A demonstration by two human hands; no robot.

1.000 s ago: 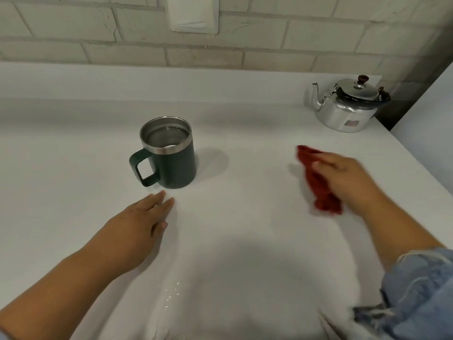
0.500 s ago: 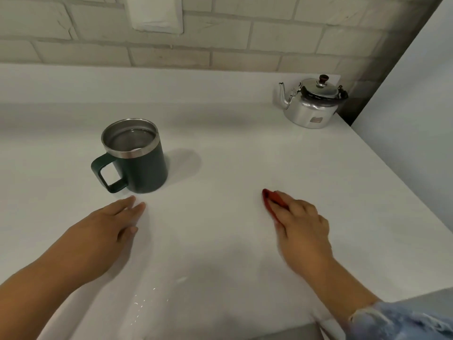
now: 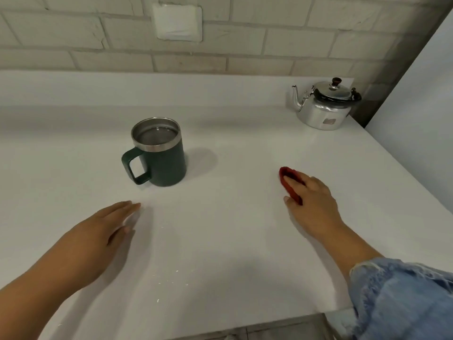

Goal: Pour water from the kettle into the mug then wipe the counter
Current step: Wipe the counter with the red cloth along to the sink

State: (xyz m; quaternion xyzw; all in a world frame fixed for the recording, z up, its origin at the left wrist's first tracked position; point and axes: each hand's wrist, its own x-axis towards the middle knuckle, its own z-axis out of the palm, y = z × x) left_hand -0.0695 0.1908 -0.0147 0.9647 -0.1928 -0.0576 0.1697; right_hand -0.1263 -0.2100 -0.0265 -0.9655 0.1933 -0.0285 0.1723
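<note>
A dark green mug (image 3: 163, 159) with a steel rim stands upright on the white counter (image 3: 232, 148), handle to the left, water inside. The shiny metal kettle (image 3: 323, 106) sits at the back right corner, spout pointing left. My right hand (image 3: 312, 202) presses a small red cloth (image 3: 289, 184) flat on the counter, right of the mug; most of the cloth is hidden under my fingers. My left hand (image 3: 103, 231) rests palm down in front of the mug, fingers together, holding nothing.
A few small water droplets (image 3: 171, 278) lie on the counter near its front edge (image 3: 269, 322). A brick wall with a white plate (image 3: 177, 22) runs behind. A pale wall (image 3: 421, 99) closes off the right side beyond the kettle.
My right hand slid the red cloth from the right toward the front middle, then back out a little. My left hand stayed flat in front of the mug.
</note>
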